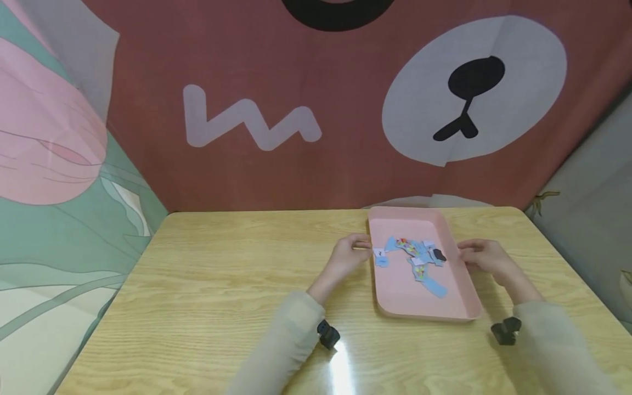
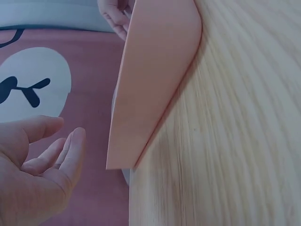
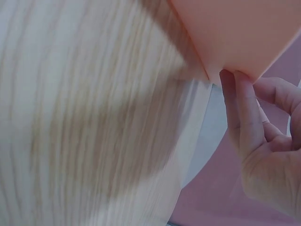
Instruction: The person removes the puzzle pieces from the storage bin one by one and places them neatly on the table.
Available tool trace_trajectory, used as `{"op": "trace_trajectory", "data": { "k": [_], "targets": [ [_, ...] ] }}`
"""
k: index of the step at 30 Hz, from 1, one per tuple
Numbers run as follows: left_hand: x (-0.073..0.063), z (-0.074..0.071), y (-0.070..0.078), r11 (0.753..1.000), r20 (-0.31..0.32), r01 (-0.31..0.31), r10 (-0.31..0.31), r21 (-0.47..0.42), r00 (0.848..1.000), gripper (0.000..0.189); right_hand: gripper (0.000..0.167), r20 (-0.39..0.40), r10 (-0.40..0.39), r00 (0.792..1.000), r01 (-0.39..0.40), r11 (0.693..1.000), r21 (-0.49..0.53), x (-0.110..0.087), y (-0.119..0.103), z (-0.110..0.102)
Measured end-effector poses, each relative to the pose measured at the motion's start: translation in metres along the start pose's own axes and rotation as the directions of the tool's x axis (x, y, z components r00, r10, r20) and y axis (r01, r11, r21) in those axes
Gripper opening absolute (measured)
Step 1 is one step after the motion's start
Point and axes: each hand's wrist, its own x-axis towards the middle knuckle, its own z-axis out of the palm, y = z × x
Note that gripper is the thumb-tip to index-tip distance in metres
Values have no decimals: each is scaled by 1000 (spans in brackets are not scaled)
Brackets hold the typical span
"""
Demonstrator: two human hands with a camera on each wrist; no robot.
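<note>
A shallow pink tray (image 1: 410,304) lies on the right part of the table. Inside it, several light-blue cut-out pieces (image 1: 434,286) are spread out, some with multicoloured spots or white patches. A small dark piece (image 1: 439,255) lies among them on the right, and a separate blue-and-white piece (image 1: 381,258) is near the left wall. My left hand (image 1: 349,253) is beside the tray's left wall; in the left wrist view its fingers are loosely bent with nothing between them. At the opposite wall, my right hand (image 1: 486,257) has its fingertips (image 3: 242,80) against the tray's outer side.
The wooden table (image 1: 222,285) reaches back to a reddish-brown curtain (image 1: 345,175) with a cartoon bear face. A green and pink patterned cloth (image 1: 49,219) hangs at the left. Small black devices (image 1: 328,334) are worn at both wrists.
</note>
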Motion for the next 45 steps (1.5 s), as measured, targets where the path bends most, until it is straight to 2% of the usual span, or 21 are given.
{"op": "trace_trajectory", "data": {
  "k": [4,10,14,21,26,36,45],
  "targets": [
    [4,8,1,1000,7,-1,1,29,1000,34,49,13,-16,1000,16,1000,14,1,-4,4],
    [11,19,-1,997,34,29,-32,65,999,31,49,23,-4,1000,5,1000,-11,2,-10,11],
    [15,28,-4,995,27,40,-43,89,999,29,49,35,3,999,-3,1000,-2,2,-13,14],
    [22,43,-8,993,58,38,-44,109,997,33,50,61,4,998,-5,1000,18,3,-16,20],
    [24,51,-11,991,49,53,-59,125,997,36,50,64,4,998,-5,1000,20,4,-19,25],
    [28,60,-14,985,31,65,-70,158,997,34,49,80,0,997,-3,1000,31,2,-28,33],
    [26,60,-19,971,4,105,-108,215,994,32,49,89,6,996,-10,999,42,4,-31,39]
  ]
}}
